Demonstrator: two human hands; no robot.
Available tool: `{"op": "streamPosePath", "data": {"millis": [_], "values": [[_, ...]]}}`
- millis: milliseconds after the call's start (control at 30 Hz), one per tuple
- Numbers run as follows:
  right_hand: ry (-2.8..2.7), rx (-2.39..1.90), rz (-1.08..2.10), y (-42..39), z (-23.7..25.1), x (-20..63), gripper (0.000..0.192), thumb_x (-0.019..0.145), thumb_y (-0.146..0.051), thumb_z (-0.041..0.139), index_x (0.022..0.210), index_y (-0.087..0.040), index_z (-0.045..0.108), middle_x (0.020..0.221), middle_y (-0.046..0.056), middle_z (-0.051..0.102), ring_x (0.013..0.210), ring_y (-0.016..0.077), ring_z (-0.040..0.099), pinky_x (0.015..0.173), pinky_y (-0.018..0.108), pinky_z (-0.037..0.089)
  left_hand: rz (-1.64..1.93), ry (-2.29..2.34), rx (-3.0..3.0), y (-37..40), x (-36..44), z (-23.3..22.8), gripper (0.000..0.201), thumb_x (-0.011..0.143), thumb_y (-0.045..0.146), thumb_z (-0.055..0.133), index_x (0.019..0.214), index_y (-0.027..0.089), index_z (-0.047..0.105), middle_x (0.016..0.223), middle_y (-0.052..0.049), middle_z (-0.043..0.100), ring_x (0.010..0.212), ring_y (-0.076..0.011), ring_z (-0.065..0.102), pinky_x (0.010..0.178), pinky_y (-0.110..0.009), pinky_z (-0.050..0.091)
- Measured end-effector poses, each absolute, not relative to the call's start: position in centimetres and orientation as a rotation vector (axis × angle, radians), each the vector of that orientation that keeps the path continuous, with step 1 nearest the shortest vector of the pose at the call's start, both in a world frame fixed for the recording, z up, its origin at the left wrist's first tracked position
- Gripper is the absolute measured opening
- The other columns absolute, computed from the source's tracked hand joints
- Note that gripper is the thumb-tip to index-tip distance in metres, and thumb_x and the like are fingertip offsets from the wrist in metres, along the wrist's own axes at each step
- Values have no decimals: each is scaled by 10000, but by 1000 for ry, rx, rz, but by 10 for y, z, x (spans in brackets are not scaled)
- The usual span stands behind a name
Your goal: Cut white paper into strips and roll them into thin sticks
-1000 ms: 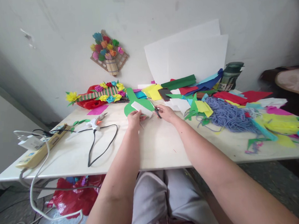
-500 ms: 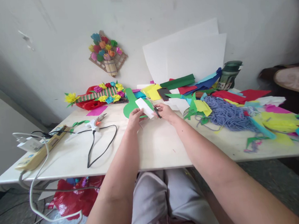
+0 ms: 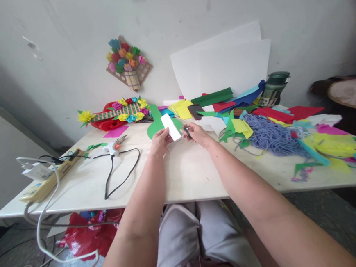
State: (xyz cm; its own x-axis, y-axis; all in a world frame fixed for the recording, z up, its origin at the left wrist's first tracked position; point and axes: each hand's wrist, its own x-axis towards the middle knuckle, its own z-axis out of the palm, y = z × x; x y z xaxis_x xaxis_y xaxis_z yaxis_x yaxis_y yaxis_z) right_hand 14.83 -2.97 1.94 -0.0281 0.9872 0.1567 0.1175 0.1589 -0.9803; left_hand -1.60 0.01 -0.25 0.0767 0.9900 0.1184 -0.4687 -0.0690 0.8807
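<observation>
A narrow white rectangular paper strip (image 3: 171,127) sits a little above the centre of the frame, held up over the far half of a pale tabletop (image 3: 187,178). The left hand (image 3: 160,142) pinches its lower end, fingers closed on the paper from below and to the left, so the strip rises away from those fingertips toward the upper left. Its long axis is a diagonal, upper left to lower right, with the free end pointing up and away from the person. The right hand (image 3: 197,133) is just to the right of the strip's lower end, fingers curled around small dark-handled scissors (image 3: 186,129) whose tips point left toward the paper; whether the blades touch the strip is too small to tell. The left hand is the one on the strip; the right is close beside it. Behind the strip lies a green paddle-shaped paper cutout (image 3: 155,123). To the right spreads a heap of blue-grey yarn (image 3: 272,136); left of centre lies a white hot glue gun with a black cord (image 3: 113,146)
</observation>
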Motion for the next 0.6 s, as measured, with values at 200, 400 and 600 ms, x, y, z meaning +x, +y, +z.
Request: {"op": "streamPosePath", "data": {"millis": [200,400,600], "values": [[-1438,-1099,978,-15,7,150,371,646,-347,739,923,-151,589,538,-62,514,498,88,514,447,198,434,1410,676,882,2,-18,-4,261,649,296,769,786,125,627,647,-21,651,553,-105,601,583,-235,501],[-1582,-1085,1029,-23,10,150,342,711,-376,669,959,-146,615,577,-49,549,456,61,479,412,171,393,1452,691,876,1,-19,-3,237,654,287,766,749,127,618,598,-1,619,493,-83,555,530,-216,477],[-1649,-1131,1096,-31,15,149,343,735,-406,646,944,-136,618,611,-29,574,442,54,496,369,151,355,1482,716,873,2,-20,-2,287,609,309,792,705,122,598,515,27,543,444,-62,505,491,-190,458]]}}
